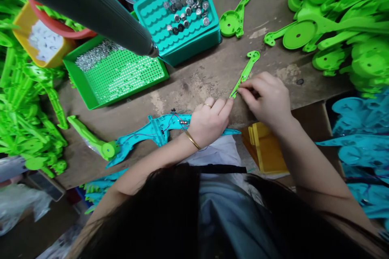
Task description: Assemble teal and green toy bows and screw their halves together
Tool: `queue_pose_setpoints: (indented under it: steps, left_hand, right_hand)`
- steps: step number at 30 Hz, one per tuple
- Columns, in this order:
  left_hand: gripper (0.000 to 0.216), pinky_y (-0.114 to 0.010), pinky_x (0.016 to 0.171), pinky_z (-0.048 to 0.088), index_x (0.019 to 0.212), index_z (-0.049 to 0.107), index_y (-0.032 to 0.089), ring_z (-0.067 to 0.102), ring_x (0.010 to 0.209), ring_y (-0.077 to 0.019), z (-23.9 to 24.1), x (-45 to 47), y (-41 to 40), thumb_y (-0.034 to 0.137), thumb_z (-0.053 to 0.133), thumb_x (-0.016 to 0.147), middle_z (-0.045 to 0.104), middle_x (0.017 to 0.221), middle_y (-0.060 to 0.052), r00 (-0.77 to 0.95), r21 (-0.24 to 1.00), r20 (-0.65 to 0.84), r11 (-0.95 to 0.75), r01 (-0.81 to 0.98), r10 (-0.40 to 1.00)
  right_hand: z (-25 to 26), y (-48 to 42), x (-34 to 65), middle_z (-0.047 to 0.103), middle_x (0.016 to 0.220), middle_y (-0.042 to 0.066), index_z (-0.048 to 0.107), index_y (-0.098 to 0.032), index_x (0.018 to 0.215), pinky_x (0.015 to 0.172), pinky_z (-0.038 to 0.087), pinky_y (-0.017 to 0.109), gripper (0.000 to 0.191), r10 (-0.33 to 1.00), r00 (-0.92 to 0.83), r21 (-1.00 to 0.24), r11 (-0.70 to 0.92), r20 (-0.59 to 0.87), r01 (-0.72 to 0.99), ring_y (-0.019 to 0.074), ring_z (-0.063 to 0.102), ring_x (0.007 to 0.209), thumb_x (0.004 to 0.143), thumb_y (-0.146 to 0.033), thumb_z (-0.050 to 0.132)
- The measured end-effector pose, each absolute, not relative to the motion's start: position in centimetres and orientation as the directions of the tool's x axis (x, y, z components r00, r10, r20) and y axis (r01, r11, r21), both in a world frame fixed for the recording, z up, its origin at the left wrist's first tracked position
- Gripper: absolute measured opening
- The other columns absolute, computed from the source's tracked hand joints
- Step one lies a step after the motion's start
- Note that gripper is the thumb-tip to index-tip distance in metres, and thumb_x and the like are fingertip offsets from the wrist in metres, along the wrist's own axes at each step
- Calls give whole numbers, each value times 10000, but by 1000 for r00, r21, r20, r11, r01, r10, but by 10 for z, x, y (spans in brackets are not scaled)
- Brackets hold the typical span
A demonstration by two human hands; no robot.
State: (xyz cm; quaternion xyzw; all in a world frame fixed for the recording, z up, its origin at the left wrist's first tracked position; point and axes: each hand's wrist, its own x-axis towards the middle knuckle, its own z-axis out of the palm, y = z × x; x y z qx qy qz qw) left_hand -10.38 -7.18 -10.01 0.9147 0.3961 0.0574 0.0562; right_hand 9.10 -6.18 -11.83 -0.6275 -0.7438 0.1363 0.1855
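A slim light-green plastic piece (249, 64) lies slantwise on the wooden table between my hands. My left hand (211, 119) rests over a blue plastic shell (142, 131), its fingertips pressed on the near end of the green piece. Thumb and forefinger of my right hand (266, 95) pinch at the middle of that green piece; anything small between them is hidden. Thin wires and a small circuit part (183, 122) lie in the blue shell. Left of it, a green arm-shaped part with a round disc (108, 149) touches the shell's end.
A green perforated basket (130, 77) of small metal pieces and a teal tray (152, 28) of silvery round pieces stand behind. A dark pole (121, 16) juts in above. Green parts heap up at left (27, 109) and right (349, 20); blue parts (358, 149) lie lower right.
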Motion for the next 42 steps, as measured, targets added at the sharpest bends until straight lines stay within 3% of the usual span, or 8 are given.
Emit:
queue_pose_setpoints:
  steps: [4,7,13,16,23,30,36,42]
  left_hand:
    - [356,-308,616,442,1259,595,187,559,868,-198,-102,-104,-72,288,432,959,675,1047,-60,678,167,47,-675,719,734]
    - [366,-307,633,453,1281,579,194,556,894,-200,-102,-105,-71,287,424,964,662,1056,-69,676,203,24,-666,718,737]
    - [358,-314,717,476,1275,571,160,550,935,-210,-88,-107,-69,284,442,965,651,1085,-78,673,270,-16,-645,715,740]
    - [345,-324,790,472,1249,575,132,540,949,-215,-79,-113,-72,281,471,955,634,1101,-96,637,322,-4,-602,731,771]
    - [283,-339,793,448,1102,642,141,536,888,-219,-80,-125,-82,315,467,962,643,980,-88,562,324,25,-538,778,827]
    - [311,-372,863,430,1145,630,160,536,1010,-243,-90,-110,-73,355,473,960,631,1079,-105,555,374,-46,-501,780,830]
    - [308,-352,866,434,1128,630,150,530,969,-233,-102,-109,-72,352,466,964,629,1025,-94,577,398,-41,-516,759,816]
    - [291,-333,871,437,1096,638,133,528,959,-226,-105,-111,-68,331,476,959,626,1006,-90,612,424,-24,-546,722,790]
  right_hand:
    - [-118,-76,93,645,939,80,692,-256,1059,722,330,381,253,970,-194,-326,233,148,916,227,531,861,921,-308,486]
    - [-117,-82,97,637,955,83,671,-257,1135,718,322,375,290,962,-202,-317,252,183,914,225,525,870,914,-282,484]
    - [-118,-80,96,626,953,80,681,-258,1065,713,321,374,242,959,-194,-264,246,207,933,218,512,846,906,-265,499]
    - [-116,-81,92,625,957,77,672,-245,1063,730,345,367,222,954,-177,-318,250,242,914,213,536,874,909,-266,515]
    - [-113,-94,77,656,930,53,660,-227,985,777,401,331,144,941,-209,-507,322,267,800,188,591,898,911,-267,544]
    - [-122,-91,75,659,933,54,672,-249,1008,788,382,332,198,955,-217,-493,292,205,819,192,584,895,935,-302,495]
    - [-124,-80,80,683,964,66,663,-228,970,793,371,344,174,925,-327,-484,381,195,788,200,585,910,925,-285,505]
    - [-127,-79,79,677,948,60,639,-218,952,801,377,336,154,914,-320,-480,404,249,779,193,587,910,928,-275,498]
